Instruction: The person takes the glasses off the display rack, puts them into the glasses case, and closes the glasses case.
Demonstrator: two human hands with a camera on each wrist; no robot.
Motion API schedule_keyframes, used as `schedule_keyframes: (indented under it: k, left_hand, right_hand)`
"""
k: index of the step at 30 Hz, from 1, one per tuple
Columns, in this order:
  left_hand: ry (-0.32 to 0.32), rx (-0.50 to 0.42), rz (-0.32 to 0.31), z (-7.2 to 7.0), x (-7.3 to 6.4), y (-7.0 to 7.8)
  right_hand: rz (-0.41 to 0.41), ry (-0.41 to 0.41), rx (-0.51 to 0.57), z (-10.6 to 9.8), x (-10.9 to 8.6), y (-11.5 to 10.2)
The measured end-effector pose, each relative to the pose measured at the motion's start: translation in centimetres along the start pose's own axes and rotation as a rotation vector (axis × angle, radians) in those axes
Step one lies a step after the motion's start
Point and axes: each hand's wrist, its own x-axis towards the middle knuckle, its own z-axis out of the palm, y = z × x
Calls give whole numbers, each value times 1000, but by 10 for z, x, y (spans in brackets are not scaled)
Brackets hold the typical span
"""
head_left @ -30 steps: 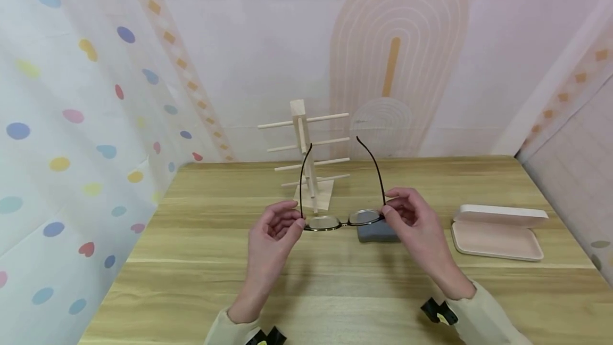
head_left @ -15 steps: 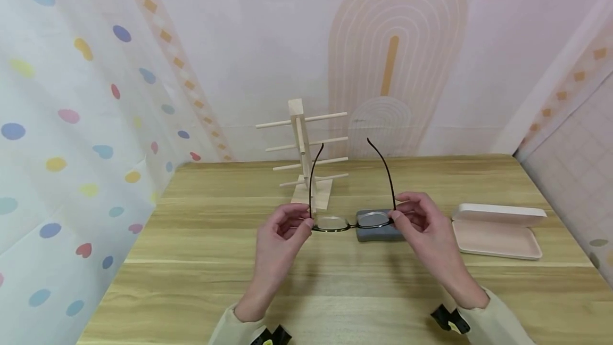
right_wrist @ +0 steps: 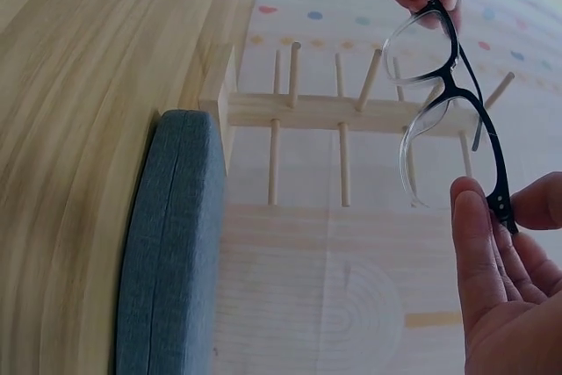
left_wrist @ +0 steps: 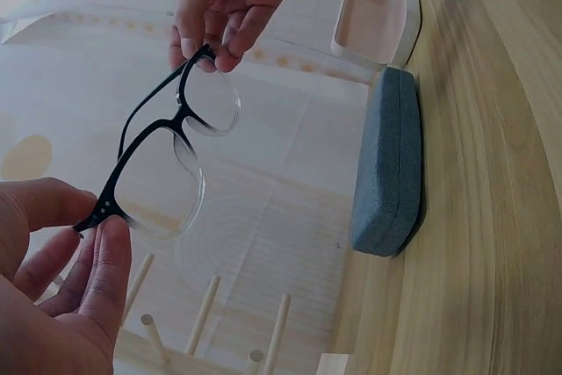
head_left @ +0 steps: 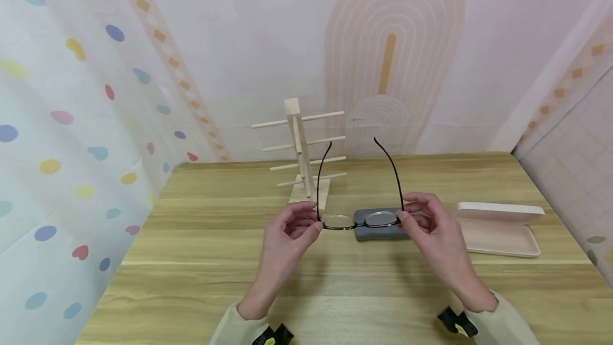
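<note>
Glasses (head_left: pixel 360 224) held up off the bench (head_left: pixel 191 238), unfolded, just pinched at the two front corners: left hand (head_left: pixel 287 244) on one end, right hand (head_left: pixel 438 241) on the other. Closed blue-grey case (head_left: pixel 380 234) down on the bench beyond them, open pink-lined case (head_left: pixel 503 240) off to the right, pegged wooden stand (right_wrist: pixel 325 110) kinda farther back.
</note>
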Motion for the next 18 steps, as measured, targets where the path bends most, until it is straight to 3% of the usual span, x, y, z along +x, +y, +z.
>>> schedule_keyframes:
  k: [18]
  left_hand:
    - [-3, -16, -22, 4, 3, -3]
  right_hand:
    - [-56, -13, -15, -5, -7, 3]
